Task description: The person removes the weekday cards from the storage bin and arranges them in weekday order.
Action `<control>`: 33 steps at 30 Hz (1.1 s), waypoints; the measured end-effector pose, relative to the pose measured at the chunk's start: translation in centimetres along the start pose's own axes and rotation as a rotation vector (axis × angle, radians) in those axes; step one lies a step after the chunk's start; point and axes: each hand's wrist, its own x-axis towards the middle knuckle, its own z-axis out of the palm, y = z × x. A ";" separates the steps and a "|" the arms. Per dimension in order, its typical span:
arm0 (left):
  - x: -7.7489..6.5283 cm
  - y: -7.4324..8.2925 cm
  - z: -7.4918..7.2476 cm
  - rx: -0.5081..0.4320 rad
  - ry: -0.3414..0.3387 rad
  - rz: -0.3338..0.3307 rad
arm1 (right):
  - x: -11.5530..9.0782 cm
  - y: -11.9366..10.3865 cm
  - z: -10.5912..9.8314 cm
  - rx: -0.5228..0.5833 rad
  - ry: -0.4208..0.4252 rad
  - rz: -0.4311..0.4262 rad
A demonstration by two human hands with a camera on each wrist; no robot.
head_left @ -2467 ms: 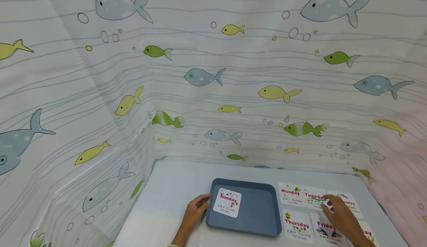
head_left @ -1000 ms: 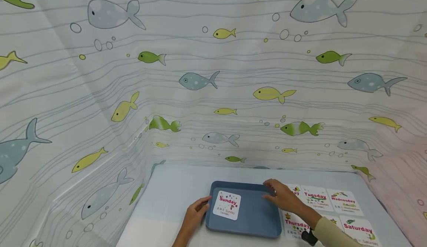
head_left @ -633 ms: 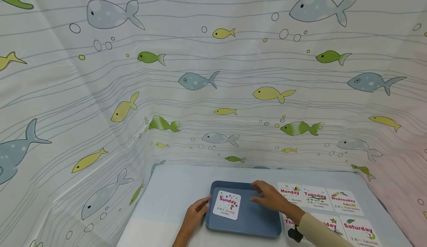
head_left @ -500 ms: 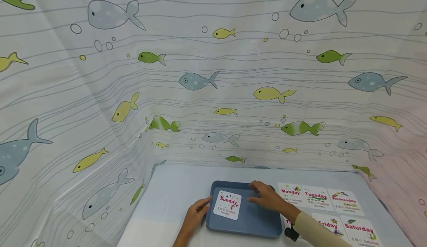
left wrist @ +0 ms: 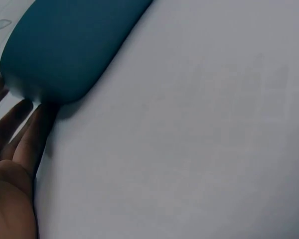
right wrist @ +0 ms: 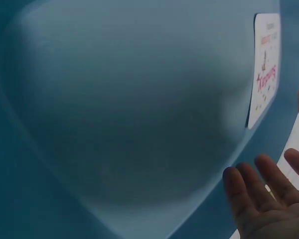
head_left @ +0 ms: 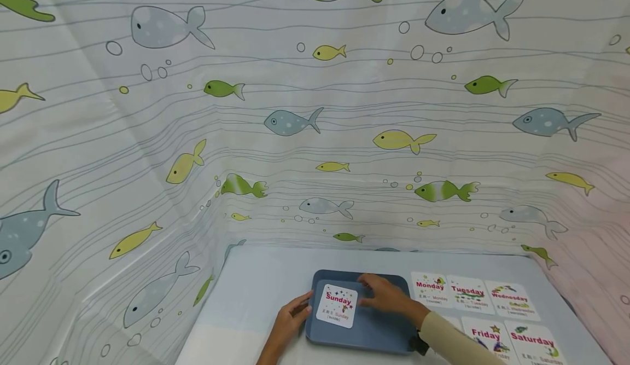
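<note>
A Sunday card lies face up in the left part of a shallow blue tray. My left hand is at the tray's left edge; in the left wrist view its fingers are fairly straight and touch the tray's side. Over the tray, just right of the Sunday card, is my right hand. Nothing is held in it; in the right wrist view its fingers are spread and loosely bent, apart from the card.
Right of the tray lie the Monday card, Tuesday card and Wednesday card. The Friday card and Saturday card are in the nearer row. My right sleeve covers most of another card there. A fish-patterned curtain encloses the table.
My right hand has moved left from above the Tuesday card, across the tray's right rim, to beside the Sunday card. My left hand has stayed at the tray's left edge.
</note>
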 end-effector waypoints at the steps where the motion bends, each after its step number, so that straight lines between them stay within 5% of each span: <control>1: 0.0 0.0 0.0 -0.003 0.000 0.001 | 0.1 0.0 0.1 0.001 -0.003 0.004; 11: 0.1 -0.4 0.3 -0.012 0.014 -0.005 | 0.5 -0.8 0.9 -0.027 -0.033 0.039; 27: 0.0 -0.1 0.4 -0.016 0.040 0.006 | 1.4 -2.7 2.7 -0.247 -0.056 0.010; 33: 0.0 -0.2 0.5 -0.012 0.057 0.003 | 2.0 -2.8 3.3 -0.415 -0.052 0.000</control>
